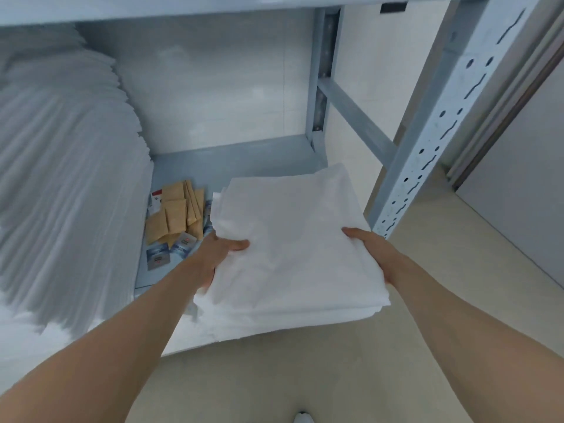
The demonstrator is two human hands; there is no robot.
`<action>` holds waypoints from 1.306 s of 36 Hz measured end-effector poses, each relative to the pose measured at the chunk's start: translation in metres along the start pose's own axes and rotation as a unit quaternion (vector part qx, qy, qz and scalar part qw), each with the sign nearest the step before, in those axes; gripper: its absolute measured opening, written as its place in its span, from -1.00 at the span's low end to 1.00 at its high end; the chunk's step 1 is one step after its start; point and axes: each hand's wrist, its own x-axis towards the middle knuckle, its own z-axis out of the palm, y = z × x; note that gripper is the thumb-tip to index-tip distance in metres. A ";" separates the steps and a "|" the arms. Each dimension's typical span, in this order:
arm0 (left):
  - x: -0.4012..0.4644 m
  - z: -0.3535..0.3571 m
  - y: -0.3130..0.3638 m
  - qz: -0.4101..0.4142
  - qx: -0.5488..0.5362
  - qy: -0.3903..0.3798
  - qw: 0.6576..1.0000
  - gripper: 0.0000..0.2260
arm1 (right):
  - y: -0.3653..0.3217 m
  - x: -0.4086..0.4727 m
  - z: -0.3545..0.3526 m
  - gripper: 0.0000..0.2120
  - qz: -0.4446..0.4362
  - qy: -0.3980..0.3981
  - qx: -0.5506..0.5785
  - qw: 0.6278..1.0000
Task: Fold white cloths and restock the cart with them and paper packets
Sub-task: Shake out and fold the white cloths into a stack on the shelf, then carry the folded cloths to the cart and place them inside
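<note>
Two hands carry a folded cloth stack [293, 239] at centre frame. The left hand [218, 259] grips its left edge, thumb on top and fingers tucked beneath; the right hand [370, 254] clamps the right edge likewise, probably to keep the layers flat and squared. Its far half lies over the grey shelf [244, 161], the near half overhangs the floor. Packets [175, 215] lie just left of it; more folded cloths [67, 166] fill the upper left.
</note>
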 end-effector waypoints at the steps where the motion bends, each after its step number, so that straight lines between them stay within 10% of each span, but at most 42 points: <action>1: -0.009 -0.002 0.004 0.004 0.000 -0.001 1.000 -0.48 | -0.001 -0.010 0.001 -0.48 -0.007 -0.001 0.008 1.000; 21: -0.167 -0.015 -0.011 0.106 0.040 -0.146 0.983 -0.44 | 0.077 -0.251 0.008 -0.55 -0.072 0.098 0.081 0.989; 47: -0.277 0.314 -0.025 0.122 0.127 -0.299 0.938 -0.43 | 0.135 -0.417 -0.278 -0.54 -0.123 0.306 0.159 0.930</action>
